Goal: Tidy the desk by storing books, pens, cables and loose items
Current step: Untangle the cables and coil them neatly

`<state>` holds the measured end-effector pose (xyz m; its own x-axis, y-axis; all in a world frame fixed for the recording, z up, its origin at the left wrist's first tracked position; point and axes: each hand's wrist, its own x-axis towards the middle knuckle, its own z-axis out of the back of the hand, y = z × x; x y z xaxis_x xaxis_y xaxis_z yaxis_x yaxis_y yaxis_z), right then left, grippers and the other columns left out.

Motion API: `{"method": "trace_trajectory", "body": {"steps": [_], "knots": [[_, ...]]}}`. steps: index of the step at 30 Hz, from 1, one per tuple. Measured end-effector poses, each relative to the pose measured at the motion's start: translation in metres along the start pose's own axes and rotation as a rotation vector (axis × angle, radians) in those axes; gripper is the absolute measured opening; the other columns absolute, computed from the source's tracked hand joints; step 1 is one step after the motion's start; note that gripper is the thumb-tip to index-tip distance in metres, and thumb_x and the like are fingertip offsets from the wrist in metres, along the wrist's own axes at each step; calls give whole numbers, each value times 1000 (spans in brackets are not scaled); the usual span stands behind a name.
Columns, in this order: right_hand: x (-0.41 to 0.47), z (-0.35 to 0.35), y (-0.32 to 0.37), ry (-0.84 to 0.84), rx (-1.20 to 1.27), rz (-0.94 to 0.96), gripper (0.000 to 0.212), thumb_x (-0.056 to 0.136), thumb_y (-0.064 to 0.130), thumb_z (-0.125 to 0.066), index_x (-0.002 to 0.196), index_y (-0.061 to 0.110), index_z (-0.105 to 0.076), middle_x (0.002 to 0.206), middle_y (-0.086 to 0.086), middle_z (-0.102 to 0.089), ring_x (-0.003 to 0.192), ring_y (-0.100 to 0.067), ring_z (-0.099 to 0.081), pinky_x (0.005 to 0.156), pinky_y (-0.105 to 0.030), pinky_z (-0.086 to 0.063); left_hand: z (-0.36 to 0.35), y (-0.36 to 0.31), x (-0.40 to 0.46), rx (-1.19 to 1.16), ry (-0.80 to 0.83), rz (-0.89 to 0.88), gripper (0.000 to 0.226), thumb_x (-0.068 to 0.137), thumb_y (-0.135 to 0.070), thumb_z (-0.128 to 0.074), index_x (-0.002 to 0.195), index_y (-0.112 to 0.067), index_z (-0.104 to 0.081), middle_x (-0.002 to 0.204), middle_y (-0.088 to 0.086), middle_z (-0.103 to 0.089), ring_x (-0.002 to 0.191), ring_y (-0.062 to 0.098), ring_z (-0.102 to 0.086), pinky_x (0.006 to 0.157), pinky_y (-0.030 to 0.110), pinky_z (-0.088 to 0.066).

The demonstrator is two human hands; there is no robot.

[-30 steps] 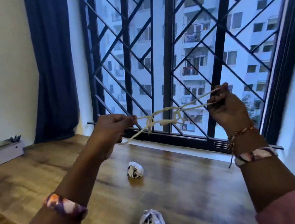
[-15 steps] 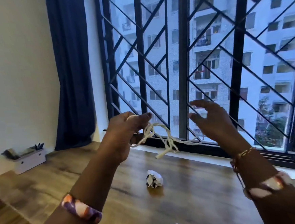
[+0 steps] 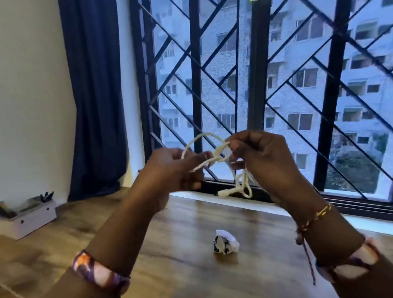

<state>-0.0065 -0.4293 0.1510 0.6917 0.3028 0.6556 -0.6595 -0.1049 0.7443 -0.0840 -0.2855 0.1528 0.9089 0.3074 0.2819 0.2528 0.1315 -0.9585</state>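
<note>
We see both hands raised together above the desk (image 3: 152, 258), in front of the barred window (image 3: 255, 73), with a white cord (image 3: 217, 156) strung between them. The left hand (image 3: 171, 169) is curled closed, thumb and fingers pinched on one stretch of the cord, from which a loop arches up and over toward the other hand. The right hand (image 3: 262, 160) is likewise closed, its fingertips (image 3: 234, 146) gripping the tangle where the strands cross – the two hands sit just beside each other, nearly touching at the knot. Below the right hand the rest of the cord hangs in loose loops, its end dangling above the desk's far edge and apparently clear of the wood, though motion blur makes that hard to confirm.

On the desk, toward the far edge and roughly below the hands, lies a crumpled paper ball (image 3: 225, 244) in white with dark markings. Near the far left corner, against the wall, stands a white organiser box (image 3: 31, 218) holding a few dark items we cannot identify. A dark blue curtain (image 3: 95, 98) hangs behind that corner – and each forearm wears a patterned band (image 3: 99, 274).
</note>
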Motion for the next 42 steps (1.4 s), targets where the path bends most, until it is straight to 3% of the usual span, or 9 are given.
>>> {"method": "trace_trajectory", "body": {"steps": [7, 12, 15, 19, 25, 28, 32, 38, 42], "knots": [[-11, -42, -4, -178, 27, -36, 26, 94, 11, -49, 75, 23, -62, 60, 8, -65, 58, -8, -61, 65, -40, -58, 16, 21, -2, -683, 102, 217, 32, 84, 1, -53, 55, 1, -67, 58, 12, -68, 50, 16, -67, 51, 23, -57], [-7, -49, -12, -258, 364, -336, 22, 96, 16, -47, 84, 4, -61, 72, -11, -64, 74, -24, -60, 58, -39, -59, 37, 21, -5, -369, 197, -90, 20, 84, 8, -52, 69, -3, -59, 69, 6, -70, 60, 9, -67, 56, 17, -54], [2, -25, -7, -263, 430, -417, 50, 63, 62, -71, 69, 14, -59, 70, -2, -58, 81, -26, -55, 76, -40, -53, 66, 24, -9, -129, 131, -267, 15, 84, 11, -52, 83, 4, -65, 75, 10, -72, 66, 13, -68, 59, 17, -53], [23, -3, -4, -475, 937, -561, 35, 101, 17, -33, 68, 10, -40, 41, -3, -46, 35, -13, -47, 58, -33, -47, 98, 30, -7, -226, 62, -95, 19, 87, 6, -50, 88, -3, -67, 71, 2, -74, 66, 6, -70, 53, 13, -51], [43, -26, 4, -505, 1083, -473, 35, 100, 2, -22, 70, 13, -35, 37, 0, -31, 34, -9, -27, 43, -18, -29, 121, 35, 11, 62, 50, -109, 18, 88, 1, -54, 87, -9, -68, 75, 3, -74, 71, 18, -68, 60, 20, -56], [48, -47, 15, -373, 1027, -402, 33, 101, 5, -23, 71, 14, -34, 34, 3, -35, 26, -7, -26, 35, -9, -25, 130, 28, 13, 558, 471, 17, 32, 73, -25, -75, 104, -24, -66, 104, 3, -70, 96, 19, -63, 78, 28, -53], [45, -68, 30, -180, 947, -336, 30, 101, 10, -28, 73, 13, -40, 43, 4, -41, 31, -5, -27, 36, -11, -25, 133, 17, 20, 25, 930, 58, 112, 45, -52, -86, 137, -8, -39, 141, 15, -46, 130, 27, -44, 101, 35, -42], [39, -87, 39, -79, 942, -291, 27, 100, 9, -31, 76, 13, -43, 52, 3, -41, 33, -5, -30, 37, -11, -28, 62, 1, 2, 104, 374, -131, 11, 72, -13, -76, 78, -9, -68, 76, 11, -67, 70, 19, -62, 73, 34, -52], [35, -70, 36, -111, 1012, -308, 27, 99, 13, -37, 74, 12, -47, 50, 1, -49, 38, -8, -47, 44, -18, -48, 52, 3, -6, 303, 150, -353, 8, 75, -8, -72, 72, -15, -74, 60, 7, -68, 57, 11, -61, 61, 30, -54]]}}
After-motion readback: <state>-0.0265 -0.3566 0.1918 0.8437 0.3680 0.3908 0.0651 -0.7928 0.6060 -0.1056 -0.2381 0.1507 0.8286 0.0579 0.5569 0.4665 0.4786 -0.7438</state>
